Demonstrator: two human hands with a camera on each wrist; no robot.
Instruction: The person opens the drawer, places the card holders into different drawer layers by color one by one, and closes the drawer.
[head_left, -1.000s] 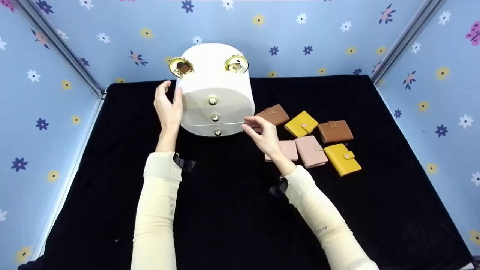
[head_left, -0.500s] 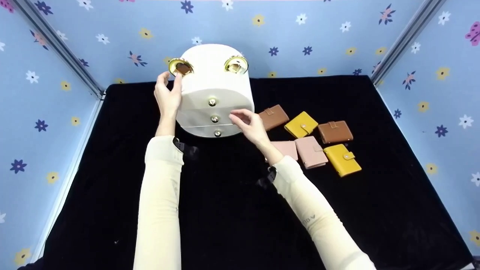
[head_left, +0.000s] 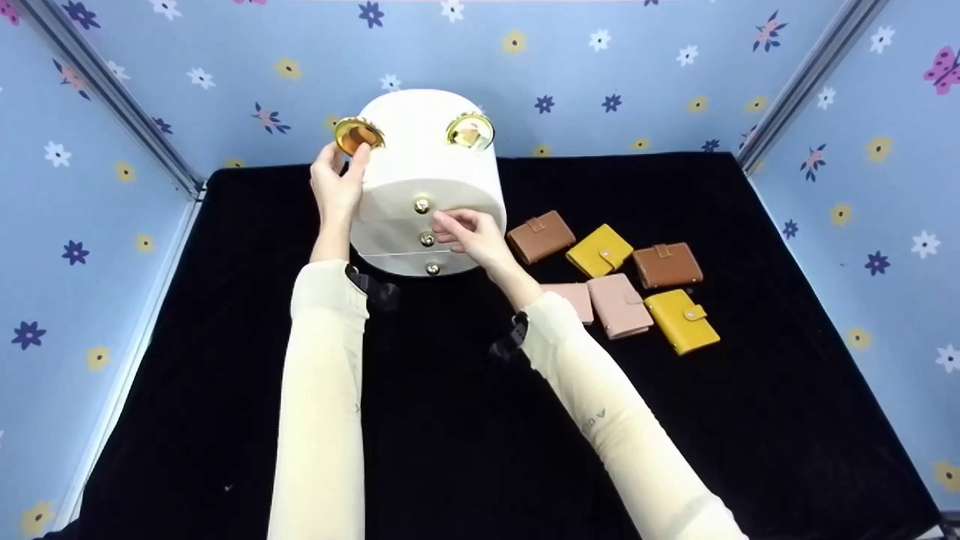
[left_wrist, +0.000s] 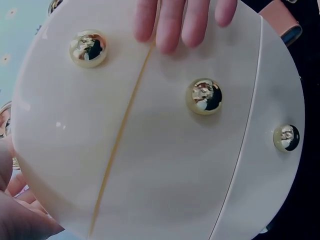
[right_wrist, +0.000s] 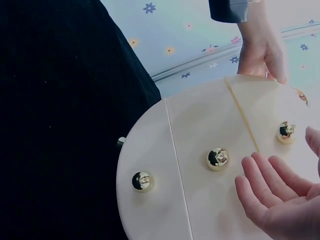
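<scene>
A white rounded jewelry box (head_left: 420, 161) with gold round ears on top stands at the back of the table. Its front has three drawers, each with a gold knob; the top knob (head_left: 422, 205) and middle knob (left_wrist: 205, 96) are nearest my right hand (head_left: 472, 236). That hand holds nothing; its fingers (right_wrist: 262, 180) are loosely bent before the drawer front, thumb and forefinger just right of the top knob. My left hand (head_left: 337, 184) rests at the box's upper left edge, just below the left gold ear (head_left: 359, 136), with the thumb (left_wrist: 37, 220) at the front rim.
Right of the box lie several snap-tab card wallets: brown (head_left: 541, 236) and yellow (head_left: 600, 250) ones, pink ones (head_left: 619, 304) nearer the front, and another brown one (head_left: 667, 264) beyond. Black cloth (head_left: 450, 420) covers the table. A flowered blue wall (head_left: 600, 75) rises close behind.
My right hand has moved left from the box's lower right side to the drawer knobs. My left hand has slid up the left side toward the gold ear. The box has barely shifted.
</scene>
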